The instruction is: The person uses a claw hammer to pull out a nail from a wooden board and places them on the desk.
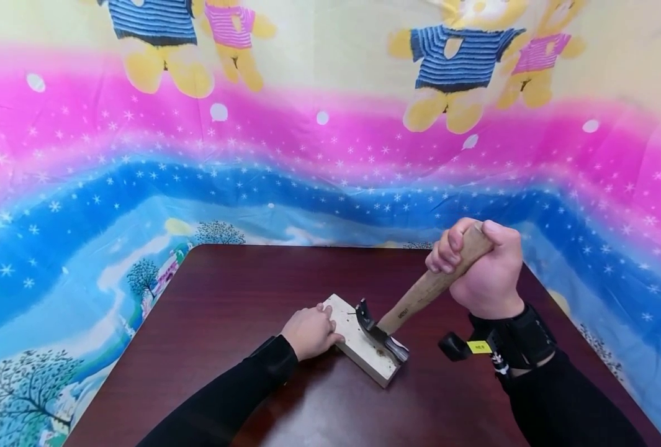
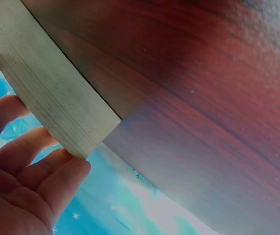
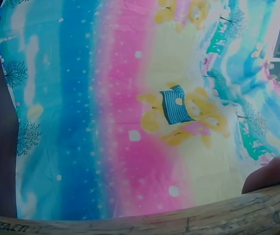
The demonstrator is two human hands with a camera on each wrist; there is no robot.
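Right hand (image 1: 485,282) clamped the hammer (image 1: 419,296) lower right, left hand (image 1: 309,332) had fingers gripping the block (image 1: 358,344); firm bracing mattered imo.

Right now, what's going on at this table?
A person has a hammer and a piece of wood in hand. The right hand grips a wooden-handled claw hammer, its handle slanting up from the block. The left hand holds the pale wooden block by one edge on the dark reddish-brown table. The hammer head is down at the block's top face; whether it actually touches is hard to tell.
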